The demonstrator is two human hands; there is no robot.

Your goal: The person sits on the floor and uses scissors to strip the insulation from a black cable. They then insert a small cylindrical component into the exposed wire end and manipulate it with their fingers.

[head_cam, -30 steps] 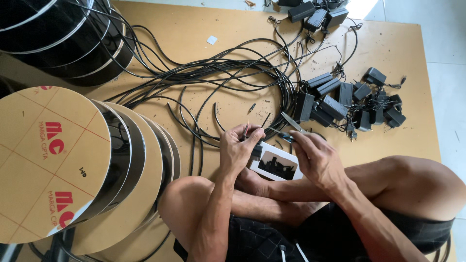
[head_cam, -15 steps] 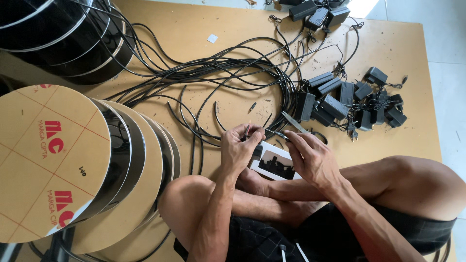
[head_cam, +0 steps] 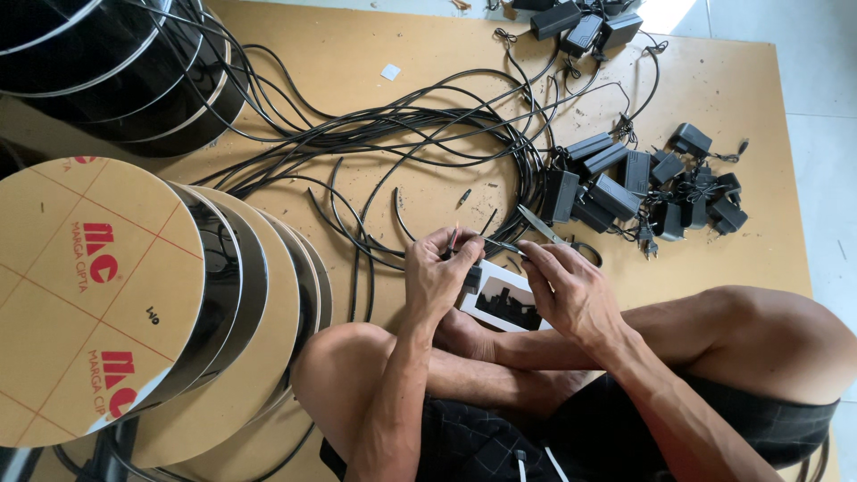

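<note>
Pinching thin cable end (head_cam: 453,239) in left hand (head_cam: 439,275), pliers (head_cam: 536,228) clamped in right hand (head_cam: 571,290) — light, limp; hold near tip, above small box (head_cam: 502,303).

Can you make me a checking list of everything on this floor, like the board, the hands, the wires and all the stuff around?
Surface: tan board laid on the floor, with small bits scattered on it.
Job's things: left hand pinches a thin wire end; right hand holds a slim metal tool to it; small white tray lies under both hands.
Clutter: black power adapters heaped at right; white scrap.
Hands: both closed on their items, close together.
Cables: black cable in loose tangled loops; cut pieces nearby.
Surroundings: big cable reels at left; pale tiled floor at right.
</note>
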